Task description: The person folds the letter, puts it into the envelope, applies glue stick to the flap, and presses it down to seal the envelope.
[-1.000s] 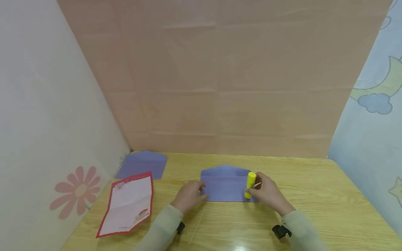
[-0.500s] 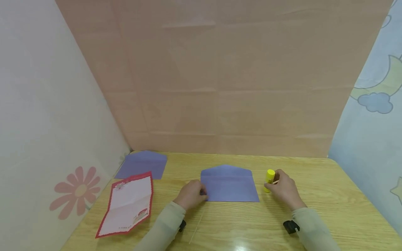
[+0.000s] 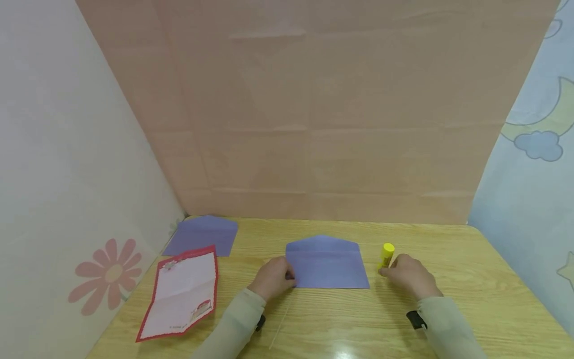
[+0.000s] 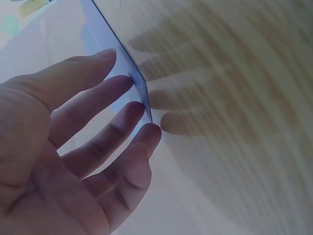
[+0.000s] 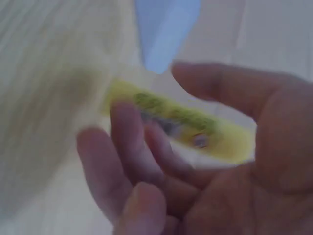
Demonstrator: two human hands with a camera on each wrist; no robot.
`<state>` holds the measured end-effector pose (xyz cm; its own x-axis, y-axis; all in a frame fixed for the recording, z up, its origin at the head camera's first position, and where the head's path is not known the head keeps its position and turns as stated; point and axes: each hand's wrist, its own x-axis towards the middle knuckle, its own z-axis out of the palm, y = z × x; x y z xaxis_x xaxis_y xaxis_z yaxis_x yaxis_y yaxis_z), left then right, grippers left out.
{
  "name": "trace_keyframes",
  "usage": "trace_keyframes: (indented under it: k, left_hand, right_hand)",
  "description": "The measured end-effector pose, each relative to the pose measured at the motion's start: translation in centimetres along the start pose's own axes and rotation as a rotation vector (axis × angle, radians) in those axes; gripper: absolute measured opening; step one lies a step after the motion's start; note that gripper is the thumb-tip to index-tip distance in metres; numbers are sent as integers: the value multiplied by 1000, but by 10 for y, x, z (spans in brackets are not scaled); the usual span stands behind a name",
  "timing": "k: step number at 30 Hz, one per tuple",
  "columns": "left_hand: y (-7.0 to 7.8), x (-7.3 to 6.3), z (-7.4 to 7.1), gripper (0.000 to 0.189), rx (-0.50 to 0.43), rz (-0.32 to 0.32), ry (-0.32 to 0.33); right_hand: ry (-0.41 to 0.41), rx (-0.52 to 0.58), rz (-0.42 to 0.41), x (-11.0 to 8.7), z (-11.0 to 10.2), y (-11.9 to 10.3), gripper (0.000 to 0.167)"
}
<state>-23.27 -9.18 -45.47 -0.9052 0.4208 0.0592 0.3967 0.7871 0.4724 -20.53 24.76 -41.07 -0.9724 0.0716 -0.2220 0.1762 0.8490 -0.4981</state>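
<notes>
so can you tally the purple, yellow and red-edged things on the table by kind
Purple envelopes: 2, the near envelope and the far-left envelope
Yellow tubes: 1, the yellow tube
Red-edged sheets: 1, the red-edged sheet
Total: 4

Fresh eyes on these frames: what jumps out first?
Probably the bright yellow tube, right of the nearer purple envelope, with the right hand close beside it. Next, the red-bordered sheet at the left of the wooden table. Then the envelope itself, mid-table with its flap up, the left hand touching its near left corner.
</notes>
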Motion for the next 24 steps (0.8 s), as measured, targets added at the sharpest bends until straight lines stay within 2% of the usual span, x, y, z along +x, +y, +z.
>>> trace_keyframes:
  k: [3,6,9,12,14,18,21,24]
  left_hand:
    - [1,-2,-1,9,16,19,10]
    - [1,-4,-1,11,41,32,15]
    - [2,-5,-1,12,62,39,13]
    - [4,-5,-1,12,67,42,1]
    - [5,-5,-2,11,64,45,-9]
    - [5,-6,-5,14,54,46,-27]
    - [4,-7,-6,20,42,38,-34]
    - [3,-8,-6,14,23,14,-41]
  right_hand:
    - [-60,-6,-58,-7,5,-14,29]
    - [-68,9,-190,-9,18,-26,19]
    - [-41,-42,-309,-7,32,-34,25]
    - [-3,-143,-375,-7,44,-37,32]
    - [11,-191,-394,-8,47,-39,30]
    - [18,-216,-395,-10,49,-42,18]
    - [4,-205,-370,-10,48,-44,11]
    - [-1,-197,-334,-8,47,-44,10]
